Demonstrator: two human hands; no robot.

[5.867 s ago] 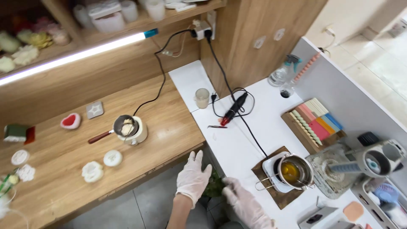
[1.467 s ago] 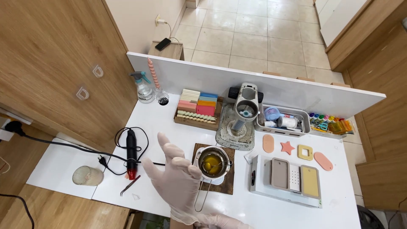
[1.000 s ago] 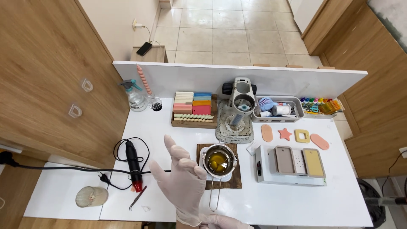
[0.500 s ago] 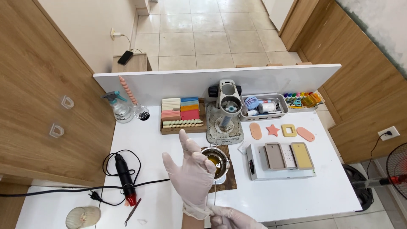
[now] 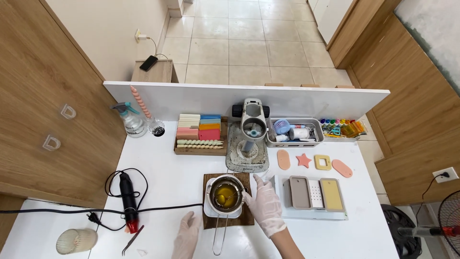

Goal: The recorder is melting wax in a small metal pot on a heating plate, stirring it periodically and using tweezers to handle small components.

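Note:
A small metal pot [image 5: 225, 195] of yellow liquid sits on a white square hot plate, which rests on a dark wooden board [image 5: 247, 217]. The pot's long wire handle [image 5: 218, 237] points toward me. My right hand [image 5: 266, 206], in a white glove, is at the pot's right rim. Its fingertips pinch a thin stirrer [image 5: 235, 195] that reaches into the liquid. My left hand [image 5: 187, 235], also gloved, lies low on the white table [image 5: 177, 177] just left of the handle and holds nothing.
A black heat gun [image 5: 127, 194] with a coiled cord lies at left, near a ribbed glass [image 5: 75, 241]. Behind the pot are a grey machine [image 5: 250, 132], a wooden tray of coloured blocks [image 5: 200, 134], a spray bottle [image 5: 130, 121] and a bin of tools [image 5: 293, 132]. Moulds [image 5: 314, 193] sit at right.
My left hand, held up with spread fingers before, has dropped to the table. My right hand has come up to the pot's rim. The view has shifted over the white table.

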